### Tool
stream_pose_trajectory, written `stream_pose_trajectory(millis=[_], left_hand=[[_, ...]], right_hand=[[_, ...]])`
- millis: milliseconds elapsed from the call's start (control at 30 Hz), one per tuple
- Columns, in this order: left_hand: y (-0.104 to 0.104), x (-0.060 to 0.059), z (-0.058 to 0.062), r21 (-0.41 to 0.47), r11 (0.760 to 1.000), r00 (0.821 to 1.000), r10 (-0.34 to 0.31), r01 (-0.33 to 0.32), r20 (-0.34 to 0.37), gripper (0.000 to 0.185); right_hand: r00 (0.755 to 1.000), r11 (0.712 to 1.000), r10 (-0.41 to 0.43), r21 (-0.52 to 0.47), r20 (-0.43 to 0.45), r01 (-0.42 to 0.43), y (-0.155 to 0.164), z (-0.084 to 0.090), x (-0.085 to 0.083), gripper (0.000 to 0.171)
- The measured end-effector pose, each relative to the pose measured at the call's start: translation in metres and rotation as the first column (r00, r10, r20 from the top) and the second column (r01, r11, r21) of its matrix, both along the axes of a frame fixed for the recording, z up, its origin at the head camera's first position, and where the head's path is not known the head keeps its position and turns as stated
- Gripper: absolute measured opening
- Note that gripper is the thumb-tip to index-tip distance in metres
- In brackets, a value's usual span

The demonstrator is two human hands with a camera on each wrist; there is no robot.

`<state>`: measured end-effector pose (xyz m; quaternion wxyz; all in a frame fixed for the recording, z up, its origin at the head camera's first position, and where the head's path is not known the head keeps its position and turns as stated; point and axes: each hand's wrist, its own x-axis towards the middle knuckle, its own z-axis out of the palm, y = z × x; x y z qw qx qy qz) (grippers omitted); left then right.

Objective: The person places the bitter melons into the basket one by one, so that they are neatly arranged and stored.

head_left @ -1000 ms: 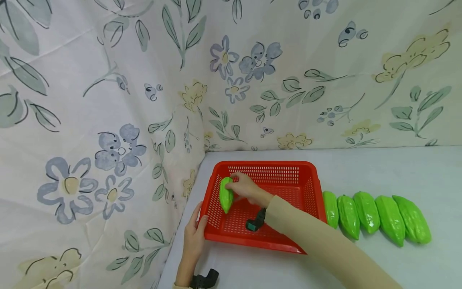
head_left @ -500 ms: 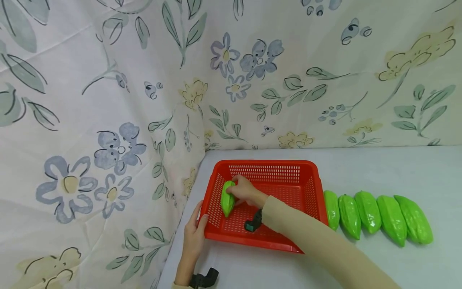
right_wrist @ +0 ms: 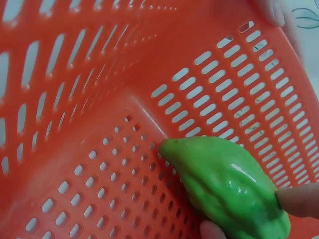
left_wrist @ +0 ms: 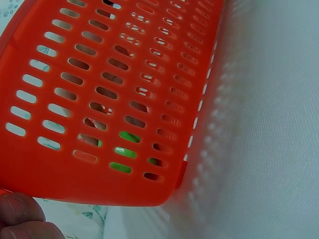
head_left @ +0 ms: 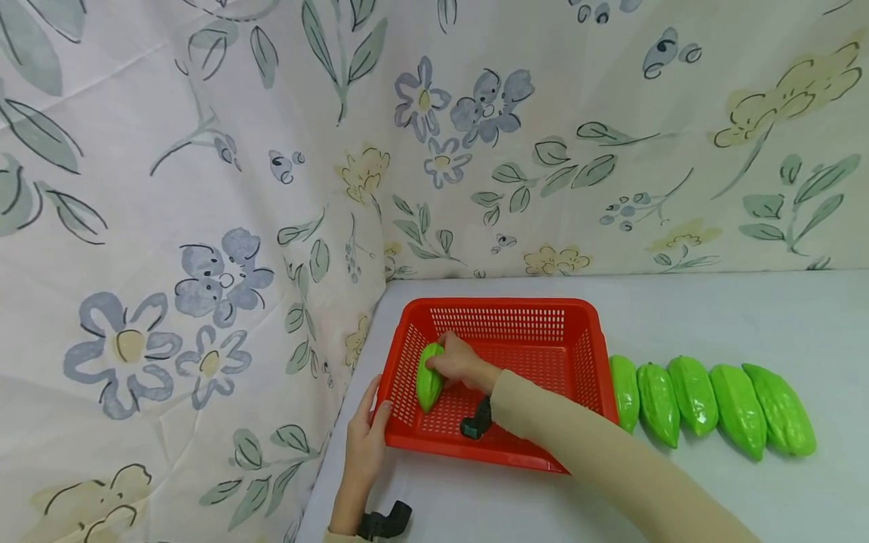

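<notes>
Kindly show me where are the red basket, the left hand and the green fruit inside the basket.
Red basket [head_left: 468,451], head view: on its near rim.
Left hand [head_left: 365,437], head view: on the middle of the hand.
Green fruit [right_wrist: 227,184], right wrist view: middle of its body.

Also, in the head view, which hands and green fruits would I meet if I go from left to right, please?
Left hand → held fruit → right hand → row of five fruits. The basket overlaps the first three, so I leave it out of the order.
</notes>
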<state>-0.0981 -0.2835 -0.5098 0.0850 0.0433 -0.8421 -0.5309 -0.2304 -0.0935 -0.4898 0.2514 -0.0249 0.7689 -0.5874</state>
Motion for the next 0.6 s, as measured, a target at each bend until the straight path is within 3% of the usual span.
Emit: stream_pose_trajectory(millis=[600], left_hand=[[-0.0005,0.0008,0.0004,0.006,1.0,1.0,-0.006,0.006,0.003,0.053]], right_hand=[[1.0,0.998,0.014,0.055,-0.022,-0.013,0.0013,-0.0022,-0.0004,0.051]])
